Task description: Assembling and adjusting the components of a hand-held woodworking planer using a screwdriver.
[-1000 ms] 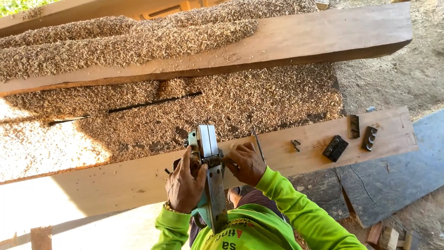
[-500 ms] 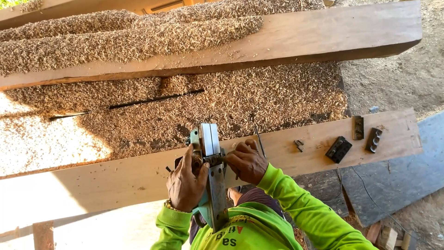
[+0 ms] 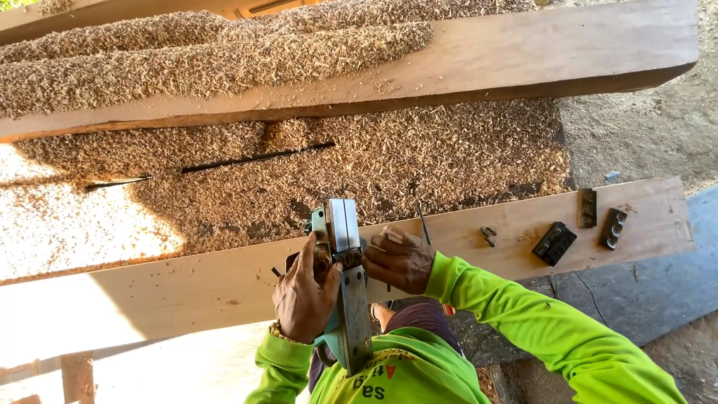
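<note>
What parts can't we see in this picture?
Head view:
- Planer: its near end is hidden behind the green shirt.
- Left hand covers the planer's side.
- Right hand: fingertips hidden behind the planer.
- Boards under the shavings.
- Small metal parts: too small to identify.

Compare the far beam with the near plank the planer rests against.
The far beam is darker, reddish brown; the near plank is pale. The far beam carries a thick heap of wood shavings along its left part; the near plank's top has only scattered specks. The near plank holds small dark metal parts near its right end; the far beam holds none. Both are long, lie roughly parallel, and flank a bed of shavings.
</note>
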